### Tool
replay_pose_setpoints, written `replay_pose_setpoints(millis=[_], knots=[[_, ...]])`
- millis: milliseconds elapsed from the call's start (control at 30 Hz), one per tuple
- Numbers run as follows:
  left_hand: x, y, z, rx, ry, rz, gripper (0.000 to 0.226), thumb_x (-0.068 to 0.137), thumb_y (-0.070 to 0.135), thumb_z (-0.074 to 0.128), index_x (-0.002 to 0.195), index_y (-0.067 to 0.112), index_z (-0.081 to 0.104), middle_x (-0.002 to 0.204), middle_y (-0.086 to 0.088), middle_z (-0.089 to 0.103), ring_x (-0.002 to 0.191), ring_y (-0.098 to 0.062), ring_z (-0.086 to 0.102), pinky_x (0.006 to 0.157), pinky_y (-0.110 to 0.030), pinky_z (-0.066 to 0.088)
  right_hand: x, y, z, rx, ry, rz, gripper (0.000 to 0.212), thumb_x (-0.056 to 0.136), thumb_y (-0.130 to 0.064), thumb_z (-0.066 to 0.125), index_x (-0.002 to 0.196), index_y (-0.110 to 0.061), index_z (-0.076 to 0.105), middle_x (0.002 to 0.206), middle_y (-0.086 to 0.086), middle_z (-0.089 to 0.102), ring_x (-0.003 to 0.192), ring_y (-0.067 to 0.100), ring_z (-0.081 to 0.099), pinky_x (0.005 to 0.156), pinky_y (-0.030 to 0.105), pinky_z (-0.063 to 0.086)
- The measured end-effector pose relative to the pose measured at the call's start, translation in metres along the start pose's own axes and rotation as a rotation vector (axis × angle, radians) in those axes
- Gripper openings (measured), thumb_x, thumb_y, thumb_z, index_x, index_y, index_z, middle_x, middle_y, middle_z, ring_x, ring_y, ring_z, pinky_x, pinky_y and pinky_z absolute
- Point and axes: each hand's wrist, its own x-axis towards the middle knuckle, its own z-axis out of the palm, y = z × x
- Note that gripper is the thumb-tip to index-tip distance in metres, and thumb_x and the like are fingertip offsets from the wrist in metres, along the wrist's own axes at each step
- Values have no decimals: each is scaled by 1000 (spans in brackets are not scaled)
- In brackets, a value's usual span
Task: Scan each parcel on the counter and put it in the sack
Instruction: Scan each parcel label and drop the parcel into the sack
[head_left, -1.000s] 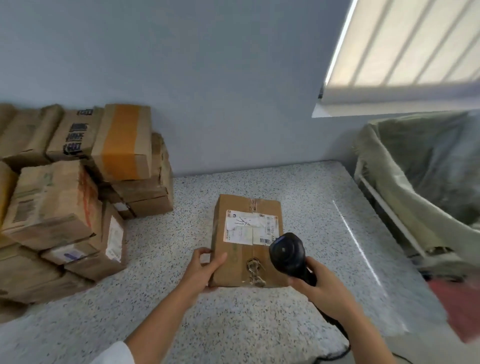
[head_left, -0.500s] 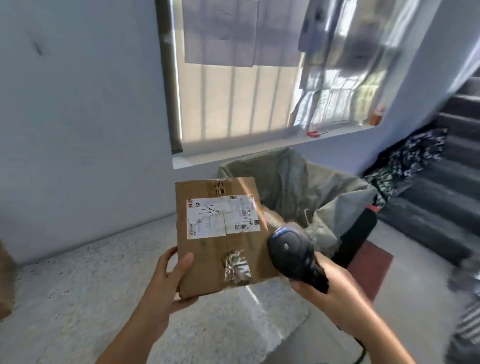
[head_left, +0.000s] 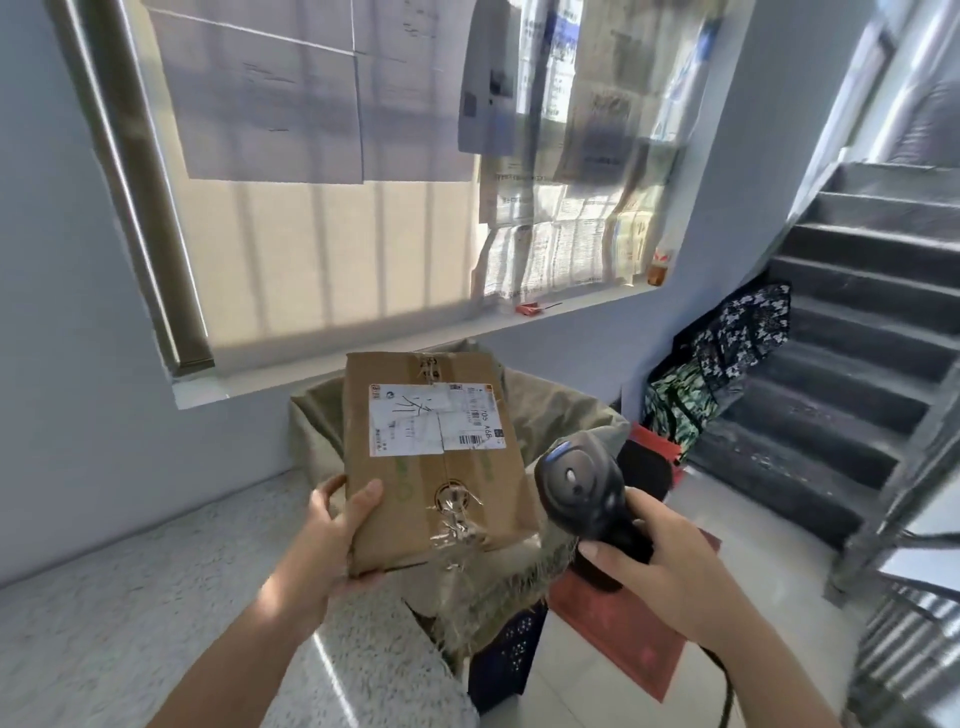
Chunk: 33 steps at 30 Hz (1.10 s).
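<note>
A brown cardboard parcel (head_left: 431, 467) with a white shipping label and clear tape hangs in the air above the open olive-green sack (head_left: 550, 410). My left hand (head_left: 332, 530) grips its lower left corner, thumb on the top face. To the right of the parcel, my right hand (head_left: 670, 566) holds a black handheld scanner (head_left: 582, 483), its head beside the parcel's lower right edge. The sack's frayed near rim (head_left: 498, 587) lies just under the parcel. The speckled counter (head_left: 130, 597) fills the lower left.
A window with papers taped to it (head_left: 363, 156) is behind the sack. Dark stairs (head_left: 857, 338) rise at the right, patterned bags (head_left: 727, 364) at their foot. A red mat (head_left: 623, 634) lies on the floor beside the sack. The scanner's cable (head_left: 724, 686) trails down.
My left hand lifted the parcel off the counter and carried it right, over the sack. My view swung right with it, so the stacked parcels left the frame. The scanner stayed beside the parcel.
</note>
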Motion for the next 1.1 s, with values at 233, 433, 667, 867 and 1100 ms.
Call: replay_pose_setpoints(millis=[233, 433, 667, 867, 1100], knots=[[85, 13, 41, 63, 23, -12, 53, 87, 39, 58, 133, 30, 33, 123, -5, 52, 105, -26, 57, 67, -43, 57, 72, 55, -19, 115, -33, 30, 27, 79, -18, 72, 97, -33, 58, 87, -27, 65, 81, -6, 60, 67, 8, 43], [158, 16, 70, 31, 45, -100, 59, 87, 41, 58, 138, 29, 29, 108, -2, 55, 93, -25, 60, 76, -46, 54, 132, 96, -31, 227, -47, 74, 19, 79, -33, 70, 92, -24, 60, 70, -19, 65, 64, -2, 59, 60, 15, 43], [206, -16, 88, 77, 193, -258, 62, 89, 43, 56, 141, 26, 26, 119, -8, 51, 100, -29, 56, 81, -53, 52, 182, 142, -35, 287, -147, 88, 16, 81, -16, 67, 93, -25, 60, 68, -19, 66, 60, -6, 59, 60, 8, 42], [230, -58, 102, 114, 406, -403, 65, 90, 43, 55, 143, 22, 23, 125, -14, 48, 99, -32, 53, 68, -49, 52, 235, 191, -31, 360, -283, 117, 16, 81, -19, 68, 92, -29, 60, 75, -20, 67, 70, 2, 61, 67, 18, 44], [275, -83, 137, 61, 610, -512, 58, 92, 33, 57, 137, 17, 24, 128, -15, 45, 101, -34, 51, 71, -52, 50, 287, 249, -40, 383, -432, 61, 22, 79, -21, 69, 98, -30, 62, 93, -22, 67, 90, -8, 59, 72, 4, 43]])
